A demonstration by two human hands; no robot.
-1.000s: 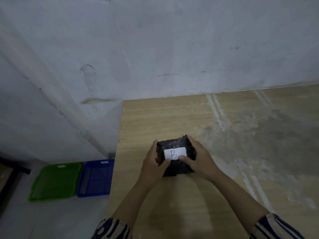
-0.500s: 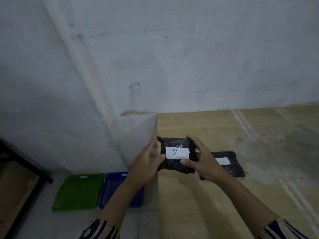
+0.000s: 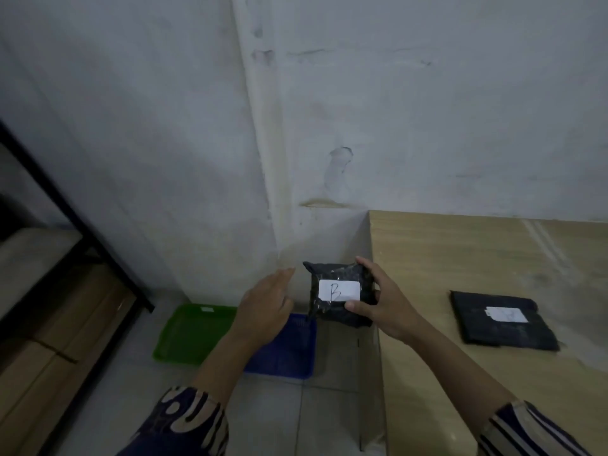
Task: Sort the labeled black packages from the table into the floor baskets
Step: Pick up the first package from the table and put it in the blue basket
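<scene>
My right hand [image 3: 386, 304] grips a black package [image 3: 339, 294] with a white label marked "B". The package hangs in the air just past the table's left edge, above the floor. My left hand [image 3: 265, 307] is off it, open, a little to its left and over the blue basket [image 3: 289, 350]. A green basket [image 3: 192, 334] stands on the floor beside the blue one, to its left. A second black package [image 3: 500, 322] with a white label lies flat on the wooden table [image 3: 460, 258].
A grey wall rises behind the baskets and the table. A dark metal frame [image 3: 82, 232] with wooden boards stands at the left. The floor in front of the baskets is tiled.
My left hand has let go of the "B" package and moved left. My right hand has carried the package left, past the table edge. The view has swung left toward the baskets.
</scene>
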